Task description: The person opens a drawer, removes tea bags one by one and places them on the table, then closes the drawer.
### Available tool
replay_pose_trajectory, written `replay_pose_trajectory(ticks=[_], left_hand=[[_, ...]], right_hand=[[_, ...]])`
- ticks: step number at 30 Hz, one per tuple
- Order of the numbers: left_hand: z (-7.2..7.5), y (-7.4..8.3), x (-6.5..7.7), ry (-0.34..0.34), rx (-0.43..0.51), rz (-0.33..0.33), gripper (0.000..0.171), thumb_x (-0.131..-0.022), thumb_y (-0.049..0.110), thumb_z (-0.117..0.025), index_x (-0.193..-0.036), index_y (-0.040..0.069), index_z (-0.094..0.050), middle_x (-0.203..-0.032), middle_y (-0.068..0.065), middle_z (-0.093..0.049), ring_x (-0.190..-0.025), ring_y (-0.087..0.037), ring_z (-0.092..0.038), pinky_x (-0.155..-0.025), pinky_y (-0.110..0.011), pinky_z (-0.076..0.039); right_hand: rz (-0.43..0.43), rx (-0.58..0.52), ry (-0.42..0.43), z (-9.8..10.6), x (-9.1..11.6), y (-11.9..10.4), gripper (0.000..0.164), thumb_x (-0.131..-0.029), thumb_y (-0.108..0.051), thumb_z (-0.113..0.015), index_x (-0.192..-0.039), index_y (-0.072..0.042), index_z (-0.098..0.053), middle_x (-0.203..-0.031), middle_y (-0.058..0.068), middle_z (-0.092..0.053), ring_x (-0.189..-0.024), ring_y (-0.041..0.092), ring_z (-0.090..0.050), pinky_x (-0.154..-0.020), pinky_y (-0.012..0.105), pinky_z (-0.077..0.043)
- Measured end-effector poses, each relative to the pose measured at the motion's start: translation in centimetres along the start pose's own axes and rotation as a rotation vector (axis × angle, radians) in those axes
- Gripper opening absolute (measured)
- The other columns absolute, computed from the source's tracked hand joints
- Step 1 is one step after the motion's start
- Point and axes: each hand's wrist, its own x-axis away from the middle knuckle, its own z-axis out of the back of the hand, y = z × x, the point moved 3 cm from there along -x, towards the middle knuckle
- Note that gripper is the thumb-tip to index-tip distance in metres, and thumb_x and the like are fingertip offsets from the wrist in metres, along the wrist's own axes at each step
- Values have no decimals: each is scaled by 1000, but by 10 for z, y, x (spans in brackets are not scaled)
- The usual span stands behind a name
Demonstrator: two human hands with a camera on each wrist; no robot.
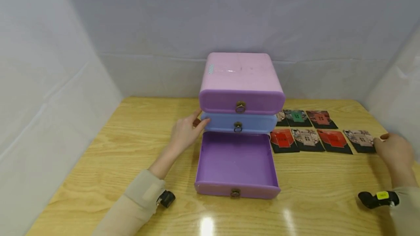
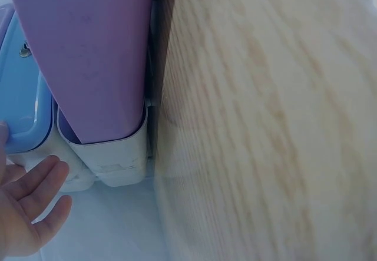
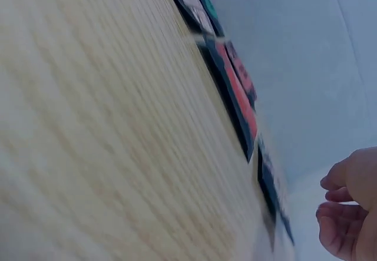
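A small drawer cabinet stands on the table, its bottom purple drawer pulled out and bare inside. Above it, the blue drawer and the top purple drawer are pushed in. My left hand is at the cabinet's left side, thumb against the blue drawer's front edge; the left wrist view shows its other fingers loosely extended. At the far right, my right hand has its fingertips by the edge of a patterned card-like packet. Those fingers bend loosely, apparently apart from the packet.
Left of that packet lie several similar flat ones in two rows, among them a red one, a green one and a beige one. White cloth walls enclose the back and sides of the wooden table.
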Motion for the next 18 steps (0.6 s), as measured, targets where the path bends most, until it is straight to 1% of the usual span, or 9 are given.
replay_pose_trajectory(ticks=[1,3,4,6,8,10,13,15,18], left_hand=[[0,0,0,1,-1,-1,50,-90,34,-60,-128,3,-54,-78,-8,-69,-66,-21,-65,-59,-36,-49],[0,0,0,8,-2,-7,49,-90,34,-60,-127,2,-55,-77,-8,-69,-66,-21,-64,-59,-36,-49],[0,0,0,11,-5,-11,49,-90,33,-61,-127,2,-56,-77,-8,-69,-66,-21,-64,-59,-36,-49],[0,0,0,17,-10,-17,49,-90,33,-61,-126,1,-56,-77,-8,-69,-65,-21,-64,-59,-37,-49],[0,0,0,22,-11,-22,48,-89,32,-62,-125,0,-57,-77,-8,-69,-65,-21,-64,-59,-37,-49],[0,0,0,23,-12,-24,48,-89,32,-62,-125,0,-57,-76,-8,-69,-64,-21,-64,-59,-37,-49],[-1,0,0,22,-14,-27,48,-89,32,-62,-125,1,-57,-76,-8,-68,-64,-21,-63,-59,-37,-49],[-1,-1,0,20,-16,-26,48,-89,32,-62,-125,1,-57,-76,-8,-68,-63,-21,-63,-58,-37,-48],[-1,-2,-1,16,-13,-21,48,-89,33,-62,-126,2,-56,-76,-8,-69,-63,-20,-63,-58,-36,-48]], right_hand=[[38,5,24,0,1,-4,37,-93,-15,-42,-110,18,-48,-104,37,-50,-84,48,-50,-69,54,-41],[111,-5,38,6,7,-18,34,-93,-15,-44,-105,16,-51,-97,34,-54,-76,45,-52,-63,52,-41],[160,-10,54,9,13,-27,31,-93,-14,-46,-102,15,-52,-93,33,-56,-71,42,-53,-60,51,-40],[227,-24,44,19,27,-49,31,-93,-16,-48,-100,14,-54,-89,32,-58,-67,40,-54,-57,49,-41],[313,-56,38,26,43,-70,31,-94,-17,-50,-99,13,-56,-86,31,-59,-65,38,-55,-50,42,-41],[398,-66,38,30,55,-88,29,-94,-16,-51,-99,12,-57,-83,28,-61,-62,33,-56,-47,37,-40],[492,-85,33,33,71,-111,26,-93,-15,-53,-98,10,-59,-80,23,-63,-57,25,-54,-44,32,-39],[545,-82,38,34,81,-126,23,-92,-13,-55,-98,10,-60,-74,19,-63,-51,20,-51,-42,32,-37],[656,-76,79,36,97,-148,17,-89,-8,-59,-95,8,-61,-67,12,-61,-46,14,-45,-39,30,-33]])
